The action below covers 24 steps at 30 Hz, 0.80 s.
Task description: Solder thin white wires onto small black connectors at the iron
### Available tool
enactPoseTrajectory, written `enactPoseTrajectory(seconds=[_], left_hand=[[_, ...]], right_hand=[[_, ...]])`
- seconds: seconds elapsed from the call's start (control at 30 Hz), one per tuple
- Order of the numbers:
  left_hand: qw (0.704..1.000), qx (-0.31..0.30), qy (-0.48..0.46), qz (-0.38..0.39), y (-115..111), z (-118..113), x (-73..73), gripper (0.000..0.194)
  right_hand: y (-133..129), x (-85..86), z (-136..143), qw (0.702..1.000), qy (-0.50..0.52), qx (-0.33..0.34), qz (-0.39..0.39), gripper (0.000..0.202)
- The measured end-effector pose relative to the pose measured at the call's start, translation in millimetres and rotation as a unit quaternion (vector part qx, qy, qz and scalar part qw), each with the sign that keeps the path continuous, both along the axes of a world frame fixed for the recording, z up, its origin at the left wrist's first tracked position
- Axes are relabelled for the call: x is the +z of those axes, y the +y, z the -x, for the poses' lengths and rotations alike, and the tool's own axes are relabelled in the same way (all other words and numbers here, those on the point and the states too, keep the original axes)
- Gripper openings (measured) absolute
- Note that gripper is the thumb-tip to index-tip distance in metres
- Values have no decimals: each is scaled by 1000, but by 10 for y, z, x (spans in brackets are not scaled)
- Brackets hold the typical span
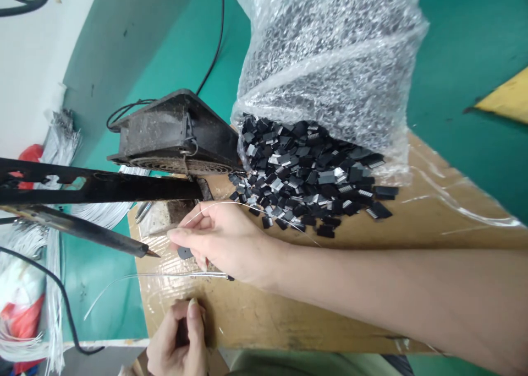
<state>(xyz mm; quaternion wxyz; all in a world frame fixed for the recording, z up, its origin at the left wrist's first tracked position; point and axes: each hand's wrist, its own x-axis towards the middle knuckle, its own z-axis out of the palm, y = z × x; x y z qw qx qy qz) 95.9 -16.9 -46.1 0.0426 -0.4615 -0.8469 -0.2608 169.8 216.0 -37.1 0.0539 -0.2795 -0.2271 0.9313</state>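
Note:
My right hand [225, 235] reaches in from the right, thumb and fingers pinched on a thin pale wire [247, 205] that curves back over the wrist. A small black piece [185, 252] shows just under its fingers; whether they grip it is unclear. My left hand [179, 337] is closed near the board's front edge, thumb pressed to curled fingers; anything inside is hidden. Between the hands, white wires [177, 275] with a small black end lie on the brown board [264, 315]. The tip of a soldering iron [142, 249] points at the right hand from the left.
Many small black connectors [305, 178] spill from a bubble-wrap bag [330, 62]. A dusty fan [177, 131] stands behind the right hand, near a dark metal arm [124, 189]. Bundles of white wires [99, 213] lie left on the green mat [165, 45]. A yellow piece [507, 98] lies far right.

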Motion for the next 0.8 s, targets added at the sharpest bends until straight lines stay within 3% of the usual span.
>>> enactPoseTrajectory(seconds=[0.3,0.53,0.8], left_hand=[[1000,-6,-4,-5,2,14,-8,26],[1000,25,-10,-7,9,-49,-19,25],[998,54,-5,11,52,-135,1,26]], right_hand=[[7,17,-12,1000,0,6,-4,32],[4,-1,-13,1000,-4,2,-18,32],[1,19,7,1000,2,-14,27,36]])
